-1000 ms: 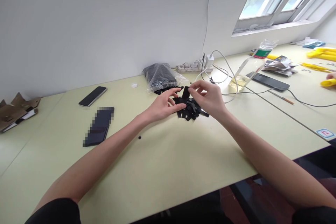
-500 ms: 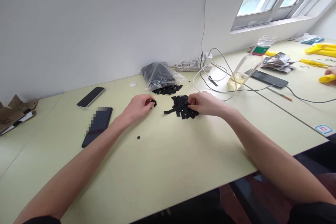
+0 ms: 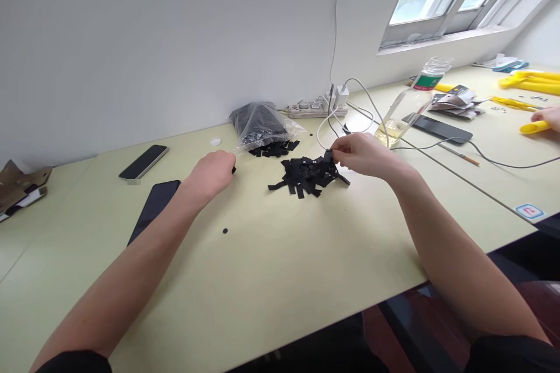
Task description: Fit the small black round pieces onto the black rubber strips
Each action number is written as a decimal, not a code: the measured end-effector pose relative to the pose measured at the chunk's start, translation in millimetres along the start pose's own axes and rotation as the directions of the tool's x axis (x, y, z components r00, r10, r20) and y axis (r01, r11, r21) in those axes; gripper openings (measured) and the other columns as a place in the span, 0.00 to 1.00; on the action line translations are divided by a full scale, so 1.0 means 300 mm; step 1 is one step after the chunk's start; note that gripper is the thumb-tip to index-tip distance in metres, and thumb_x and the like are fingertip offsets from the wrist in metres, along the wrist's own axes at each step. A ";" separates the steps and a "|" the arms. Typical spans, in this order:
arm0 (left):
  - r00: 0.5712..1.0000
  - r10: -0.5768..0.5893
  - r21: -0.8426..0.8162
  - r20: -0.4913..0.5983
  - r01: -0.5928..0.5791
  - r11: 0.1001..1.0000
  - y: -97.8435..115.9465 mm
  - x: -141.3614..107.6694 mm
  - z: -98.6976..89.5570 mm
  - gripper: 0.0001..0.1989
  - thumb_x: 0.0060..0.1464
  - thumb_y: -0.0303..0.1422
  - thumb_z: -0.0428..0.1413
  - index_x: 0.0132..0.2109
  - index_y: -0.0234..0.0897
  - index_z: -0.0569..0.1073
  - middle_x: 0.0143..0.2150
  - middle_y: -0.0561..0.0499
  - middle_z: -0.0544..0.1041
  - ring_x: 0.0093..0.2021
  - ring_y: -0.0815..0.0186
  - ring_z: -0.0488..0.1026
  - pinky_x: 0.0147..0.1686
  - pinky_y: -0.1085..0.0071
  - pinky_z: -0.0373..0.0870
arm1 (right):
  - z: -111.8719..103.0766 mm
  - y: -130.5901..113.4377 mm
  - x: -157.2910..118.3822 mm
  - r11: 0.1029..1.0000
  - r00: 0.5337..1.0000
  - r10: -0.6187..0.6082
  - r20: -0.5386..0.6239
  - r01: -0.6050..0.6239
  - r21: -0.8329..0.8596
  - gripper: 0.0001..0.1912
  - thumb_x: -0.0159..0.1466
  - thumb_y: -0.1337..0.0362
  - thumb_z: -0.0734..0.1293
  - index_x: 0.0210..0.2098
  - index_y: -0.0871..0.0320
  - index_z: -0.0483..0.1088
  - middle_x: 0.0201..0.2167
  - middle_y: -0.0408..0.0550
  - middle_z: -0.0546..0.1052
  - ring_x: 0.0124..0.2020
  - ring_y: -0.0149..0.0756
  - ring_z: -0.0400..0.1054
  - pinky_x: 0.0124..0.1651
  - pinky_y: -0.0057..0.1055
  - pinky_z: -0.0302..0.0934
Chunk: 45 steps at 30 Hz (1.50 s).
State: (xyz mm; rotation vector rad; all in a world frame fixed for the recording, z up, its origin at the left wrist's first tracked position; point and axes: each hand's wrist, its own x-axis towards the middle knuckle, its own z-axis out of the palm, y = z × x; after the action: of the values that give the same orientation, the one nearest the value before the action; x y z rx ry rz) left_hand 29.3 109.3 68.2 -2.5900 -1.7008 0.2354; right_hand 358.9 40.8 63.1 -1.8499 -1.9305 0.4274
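Observation:
A loose pile of black rubber-like strips (image 3: 306, 176) lies on the pale green table (image 3: 271, 280), some with small holes. My right hand (image 3: 361, 154) pinches one black strip (image 3: 328, 156) at the pile's far edge between thumb and fingers. To the left of the pile, my left hand (image 3: 212, 173) is curled, with a small black piece (image 3: 233, 170) showing at its fingertips. The fingers hide most of that piece. A smaller heap of strips (image 3: 273, 150) sits just beyond, against a clear plastic bag of black contents (image 3: 258, 125).
Two phones (image 3: 143, 161) (image 3: 155, 207) lie left of my left arm. A power strip (image 3: 317, 109) and white cables run along the wall. A cut plastic bottle (image 3: 405, 116) stands to the right. A co-worker's hand (image 3: 546, 119) holds a yellow part at far right.
My right hand has moved from on top of the pile to its far edge, pinching a strip. My left hand has shifted slightly left, further from the pile.

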 end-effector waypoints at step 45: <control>0.880 0.382 -0.725 -0.282 -0.456 0.516 0.255 0.160 -0.129 0.18 0.53 0.32 0.59 0.52 0.39 0.78 0.50 0.46 0.80 0.47 0.59 0.78 0.47 0.66 0.74 | 0.020 -0.078 -0.017 0.816 0.965 -0.150 -0.215 0.244 0.525 0.18 0.61 0.54 0.73 0.48 0.55 0.77 0.46 0.51 0.79 0.45 0.45 0.75 0.42 0.40 0.73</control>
State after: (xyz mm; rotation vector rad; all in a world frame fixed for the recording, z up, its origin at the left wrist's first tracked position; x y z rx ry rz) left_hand 123.3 124.7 92.7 -3.5268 -1.2481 -0.8171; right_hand 335.8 34.8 69.3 -1.2565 -1.6398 0.6566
